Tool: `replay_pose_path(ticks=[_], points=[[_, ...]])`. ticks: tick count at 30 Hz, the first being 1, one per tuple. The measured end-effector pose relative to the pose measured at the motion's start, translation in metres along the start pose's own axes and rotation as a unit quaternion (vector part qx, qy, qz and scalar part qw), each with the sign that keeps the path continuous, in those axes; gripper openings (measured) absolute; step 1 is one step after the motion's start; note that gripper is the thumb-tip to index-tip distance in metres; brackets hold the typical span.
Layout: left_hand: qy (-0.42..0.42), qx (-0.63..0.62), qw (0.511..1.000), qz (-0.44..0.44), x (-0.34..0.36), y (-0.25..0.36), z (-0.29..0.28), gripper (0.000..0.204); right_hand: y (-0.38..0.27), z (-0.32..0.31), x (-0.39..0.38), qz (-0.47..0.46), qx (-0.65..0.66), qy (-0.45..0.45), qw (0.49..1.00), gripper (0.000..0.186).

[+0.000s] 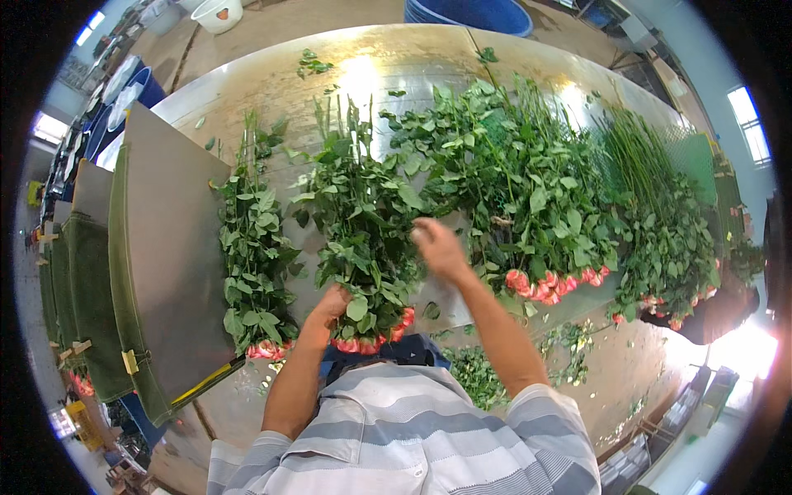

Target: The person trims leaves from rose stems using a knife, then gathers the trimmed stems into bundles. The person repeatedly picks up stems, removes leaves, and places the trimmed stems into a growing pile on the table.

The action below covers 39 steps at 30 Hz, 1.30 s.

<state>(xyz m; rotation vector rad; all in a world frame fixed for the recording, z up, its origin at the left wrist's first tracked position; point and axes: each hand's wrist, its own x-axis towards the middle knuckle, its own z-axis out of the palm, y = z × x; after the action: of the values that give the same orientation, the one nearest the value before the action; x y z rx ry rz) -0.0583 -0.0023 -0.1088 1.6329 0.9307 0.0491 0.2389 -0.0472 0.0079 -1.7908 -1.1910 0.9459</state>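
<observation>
A bunch of pink roses [355,206] lies in front of me, blooms toward my body and stems pointing away. My left hand [332,303] is closed at its left side, just above the blooms, with the fingertips partly hidden among the leaves. My right hand [439,247] is over the bunch's right edge, its fingers curled in beside the leaves; what they hold, if anything, does not show. To the left lies a narrower row of roses [256,256]. A larger pile of leafy roses [536,190] lies to the right.
The metal table [272,74] carries loose leaves. An upright metal panel [169,239] with green cloth edging stands at the left. More roses [660,223] lie at the far right by green netting [693,161]. Beyond the table are a blue tub [470,15] and a white basin [217,15].
</observation>
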Motion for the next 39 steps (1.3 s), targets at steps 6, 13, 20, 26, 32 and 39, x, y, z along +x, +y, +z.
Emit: replay_pose_path(ticks=[6, 13, 20, 26, 32, 39], points=[[0.044, -0.042, 0.992, -0.112, 0.016, 0.012, 0.008, 0.022, -0.001, 0.076, -0.005, -0.001, -0.127, -0.001, 0.992, 0.033], [0.02, -0.095, 0.99, 0.104, 0.023, -0.109, 0.009, 0.024, 0.014, -0.005, -0.024, 0.027, -0.35, 0.247, 0.903, 0.037], [0.029, -0.184, 0.976, -0.115, 0.012, 0.025, 0.012, 0.024, 0.046, -0.044, -0.021, 0.202, -0.355, 0.24, 0.88, 0.032], [0.064, -0.279, 0.938, -0.196, 0.008, 0.03, 0.005, 0.027, 0.022, -0.018, -0.012, 0.0, -0.156, 0.183, 0.971, 0.03], [0.058, -0.232, 0.946, -0.221, 0.006, 0.051, 0.003, 0.027, -0.001, 0.054, 0.011, 0.128, 0.238, 0.079, 0.96, 0.032], [0.057, -0.198, 0.964, -0.169, -0.004, 0.059, 0.002, 0.029, 0.019, 0.074, 0.029, 0.212, 0.283, 0.089, 0.931, 0.033]])
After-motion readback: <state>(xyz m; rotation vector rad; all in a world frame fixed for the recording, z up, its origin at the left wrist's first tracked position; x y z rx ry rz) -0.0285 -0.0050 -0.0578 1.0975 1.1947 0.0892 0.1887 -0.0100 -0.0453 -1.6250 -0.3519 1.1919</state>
